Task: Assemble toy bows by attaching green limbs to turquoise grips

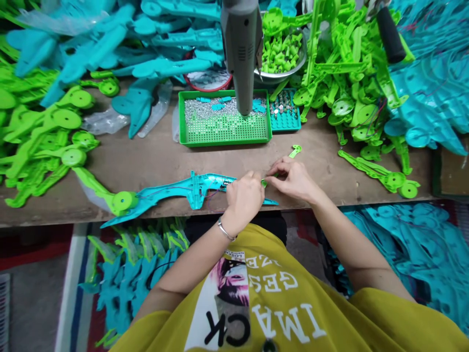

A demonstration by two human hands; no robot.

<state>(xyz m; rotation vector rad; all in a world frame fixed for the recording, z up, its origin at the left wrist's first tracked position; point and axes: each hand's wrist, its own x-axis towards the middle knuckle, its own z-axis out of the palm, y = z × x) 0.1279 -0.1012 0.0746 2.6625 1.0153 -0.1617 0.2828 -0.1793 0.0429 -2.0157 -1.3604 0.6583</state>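
Observation:
A long blue plastic bow-shaped shell (164, 192) lies along the near edge of the bench, thin wires running inside it. My left hand (246, 195) is closed over its right part, hiding what lies beneath the fingers. At the shell's right end, my right hand (293, 178) pinches at a light-green plastic arm (295, 150), whose tip shows beyond the fingers. Whether a smaller piece is also between those fingertips I cannot tell. Another green arm with a round hub (124, 201) sits at the shell's left end.
A grey power screwdriver (244, 58) hangs above a green basket of screws (225, 143). Beside it stand a small teal tray (285, 126) and a metal bowl (302, 57) of green pieces. Green arms (362, 102) and blue shells (428, 88) are heaped right; more piles lie left.

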